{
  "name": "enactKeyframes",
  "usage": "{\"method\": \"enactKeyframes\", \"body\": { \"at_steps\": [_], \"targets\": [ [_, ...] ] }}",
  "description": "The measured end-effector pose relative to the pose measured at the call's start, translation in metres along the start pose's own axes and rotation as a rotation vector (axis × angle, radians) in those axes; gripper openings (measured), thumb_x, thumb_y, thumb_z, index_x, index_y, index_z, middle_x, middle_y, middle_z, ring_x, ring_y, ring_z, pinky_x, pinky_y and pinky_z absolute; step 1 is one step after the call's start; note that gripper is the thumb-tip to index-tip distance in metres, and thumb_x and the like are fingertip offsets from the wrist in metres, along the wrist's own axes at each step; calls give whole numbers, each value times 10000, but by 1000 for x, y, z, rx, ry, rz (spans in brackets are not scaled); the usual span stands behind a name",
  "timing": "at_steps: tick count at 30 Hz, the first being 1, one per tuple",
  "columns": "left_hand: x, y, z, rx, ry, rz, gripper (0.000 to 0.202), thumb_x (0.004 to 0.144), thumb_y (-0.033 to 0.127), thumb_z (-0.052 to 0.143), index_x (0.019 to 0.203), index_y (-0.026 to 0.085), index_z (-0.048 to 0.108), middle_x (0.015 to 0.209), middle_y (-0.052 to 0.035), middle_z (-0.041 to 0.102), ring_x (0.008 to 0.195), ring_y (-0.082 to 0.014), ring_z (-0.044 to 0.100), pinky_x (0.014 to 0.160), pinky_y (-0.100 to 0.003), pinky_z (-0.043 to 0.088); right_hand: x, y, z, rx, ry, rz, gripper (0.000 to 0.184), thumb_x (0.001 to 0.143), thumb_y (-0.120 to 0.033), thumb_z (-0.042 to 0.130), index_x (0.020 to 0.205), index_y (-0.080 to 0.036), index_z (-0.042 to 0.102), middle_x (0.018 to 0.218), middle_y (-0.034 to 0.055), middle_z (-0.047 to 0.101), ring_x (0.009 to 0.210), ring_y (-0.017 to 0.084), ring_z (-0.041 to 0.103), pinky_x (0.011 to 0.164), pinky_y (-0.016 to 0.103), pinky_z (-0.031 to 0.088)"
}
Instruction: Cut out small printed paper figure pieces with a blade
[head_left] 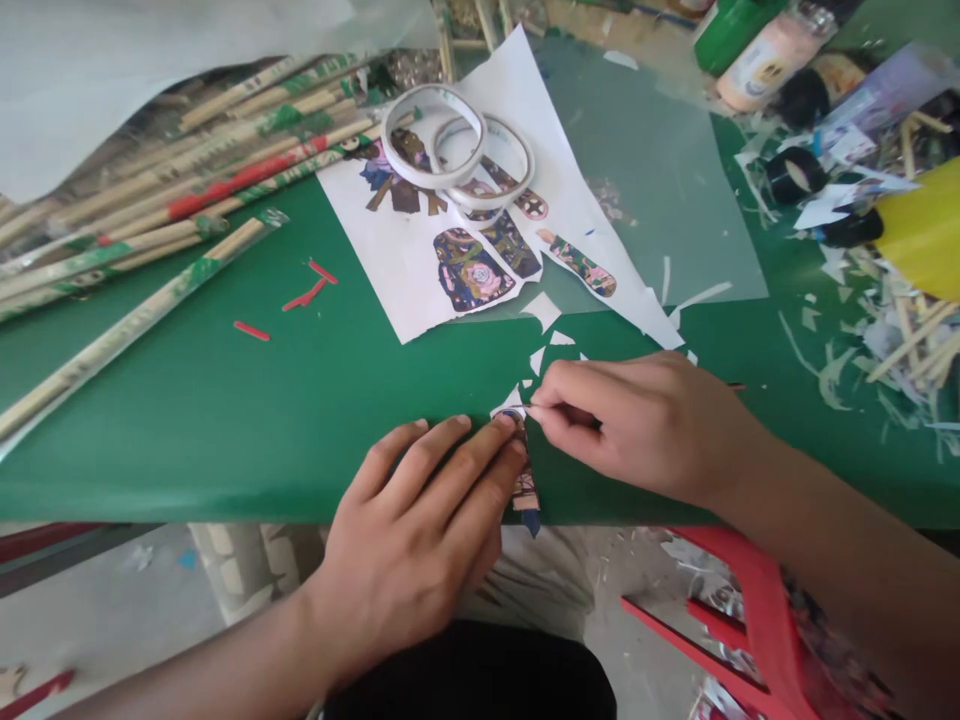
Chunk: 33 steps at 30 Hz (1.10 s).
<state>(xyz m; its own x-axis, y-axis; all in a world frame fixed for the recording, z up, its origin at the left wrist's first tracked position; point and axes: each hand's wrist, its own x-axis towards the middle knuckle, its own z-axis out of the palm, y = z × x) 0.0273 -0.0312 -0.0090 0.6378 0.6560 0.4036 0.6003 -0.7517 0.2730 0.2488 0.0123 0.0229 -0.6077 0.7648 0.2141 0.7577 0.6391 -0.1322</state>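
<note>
We find no text, number or brand that we can read anywhere in this view. The pale bottle (761,60) at the far edge of the green table (225,400) carries a round label, but it is too blurred for us to make out any letters. The wrapped sticks (150,200) bear green and red printed bands, which are too small to read. The white sheet (450,250) shows only colourful printed figures, with no lettering that we can tell.
</note>
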Motion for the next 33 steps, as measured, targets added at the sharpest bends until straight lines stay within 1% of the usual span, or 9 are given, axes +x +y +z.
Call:
{"method": "enactKeyframes", "body": {
  "at_steps": [7,12,17,20,26,33],
  "targets": [
    [1,-1,-1,-5,-3,-8,321,943,232,536,1239,176,645,1356,-6,625,1163,-220,575,994,-402,416,5,4,-3,-32,-37,-54,228,906,-186,477,679,-210,492,532,-73,423,450,80,365,440,252,210],
    [2,-1,0,-5,12,-2,321,944,233,536,1242,172,640,1357,-6,625,1161,-219,574,990,-397,417,6,5,-5,-24,-73,-60,217,912,-198,484,695,-210,493,552,-74,422,453,84,354,441,251,211],
    [1,-1,0,-1,15,-6,310,940,229,541,1227,180,648,1335,0,641,1144,-215,584,980,-394,423,6,4,-8,-62,-107,-100,229,939,-211,466,715,-207,510,553,-69,412,453,90,329,450,271,199],
    [2,-1,0,18,17,-2,301,936,237,548,1213,184,653,1324,-3,649,1134,-213,589,970,-393,431,5,2,-8,-82,-115,-86,249,956,-219,441,719,-207,514,546,-67,415,447,89,319,455,282,183],
    [4,-1,0,39,16,10,297,937,247,551,1211,187,649,1316,-3,655,1127,-216,592,951,-395,433,2,-2,-9,-97,-131,-31,225,929,-194,454,712,-207,510,536,-69,383,438,88,297,446,274,167],
    [3,-1,0,37,8,8,296,940,245,546,1211,189,649,1310,-6,660,1132,-220,590,954,-397,433,0,-5,-9,-120,-110,-6,209,918,-190,455,722,-206,526,527,-75,345,429,92,244,429,269,148]
  ]
}}
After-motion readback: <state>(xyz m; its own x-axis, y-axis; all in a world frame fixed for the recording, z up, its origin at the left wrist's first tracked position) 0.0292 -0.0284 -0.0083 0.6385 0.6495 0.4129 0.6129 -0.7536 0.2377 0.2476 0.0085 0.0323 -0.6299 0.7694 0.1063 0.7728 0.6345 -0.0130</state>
